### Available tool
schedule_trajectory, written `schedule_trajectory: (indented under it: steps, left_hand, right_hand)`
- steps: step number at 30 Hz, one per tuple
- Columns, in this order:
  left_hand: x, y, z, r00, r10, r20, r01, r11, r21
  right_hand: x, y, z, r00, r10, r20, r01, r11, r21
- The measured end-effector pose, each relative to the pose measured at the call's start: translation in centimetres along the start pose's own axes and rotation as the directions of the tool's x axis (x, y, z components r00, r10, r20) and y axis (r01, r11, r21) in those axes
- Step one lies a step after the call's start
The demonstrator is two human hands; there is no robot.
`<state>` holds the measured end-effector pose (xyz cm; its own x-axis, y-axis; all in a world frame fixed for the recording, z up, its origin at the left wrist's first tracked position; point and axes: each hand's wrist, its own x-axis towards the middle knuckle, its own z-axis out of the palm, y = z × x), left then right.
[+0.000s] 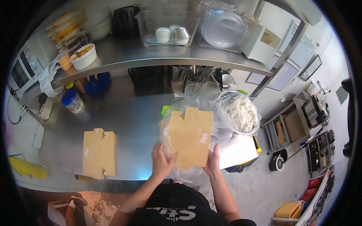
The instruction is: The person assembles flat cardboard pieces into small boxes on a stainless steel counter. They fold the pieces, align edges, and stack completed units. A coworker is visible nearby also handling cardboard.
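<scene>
In front of me is a flat, folded brown cardboard box [188, 137] with notched edges and pale print, perhaps the top of a pile. My left hand [163, 162] is closed at its lower left edge and on the clear plastic bag [181, 175] around it. My right hand [212, 160] grips the lower right edge, thumb pointing up. Crumpled clear plastic spreads behind the box and below it. Further left, a stack of similar flat cardboard boxes [100, 154] lies on the steel table [132, 132], apart from both hands.
Right of the bag stands a plastic-covered bowl [241, 113] of whitish pieces. A blue-lidded jar [72, 101] is at the left. Utensils [196, 75] stand below a steel shelf [169, 56] holding a clear tub [167, 28] and a white ramekin [83, 56]. A wheeled cart [286, 128] is at the right.
</scene>
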<state>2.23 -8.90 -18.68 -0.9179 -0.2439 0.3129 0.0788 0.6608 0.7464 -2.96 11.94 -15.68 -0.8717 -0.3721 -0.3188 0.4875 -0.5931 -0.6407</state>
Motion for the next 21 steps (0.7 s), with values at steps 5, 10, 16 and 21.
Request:
schedule_trajectory:
  steps: [5,10,16,21]
  left_hand:
    - [2.6,-2.2,-2.6,0.924,-0.366,0.110,0.380,0.911,-0.161]
    - [3.4,0.9,-3.9,0.964,0.252,0.085,-0.257,0.965,0.053]
    - [1.7,1.9,-3.2,0.769,0.187,0.611,-0.390,0.895,0.218]
    - [1.5,-0.4,-3.8,0.742,0.283,0.608,-0.412,0.907,0.081]
  right_hand:
    - [0.4,2.5,-0.8,0.996,-0.086,0.029,0.084,0.995,0.057]
    - [0.5,4.8,0.0,0.973,-0.164,-0.166,0.082,0.907,-0.414]
    - [-0.8,5.9,3.5,0.939,-0.043,-0.340,-0.131,0.871,-0.473]
    - [-2.4,7.4,4.6,0.892,0.105,-0.439,-0.329,0.817,-0.473]
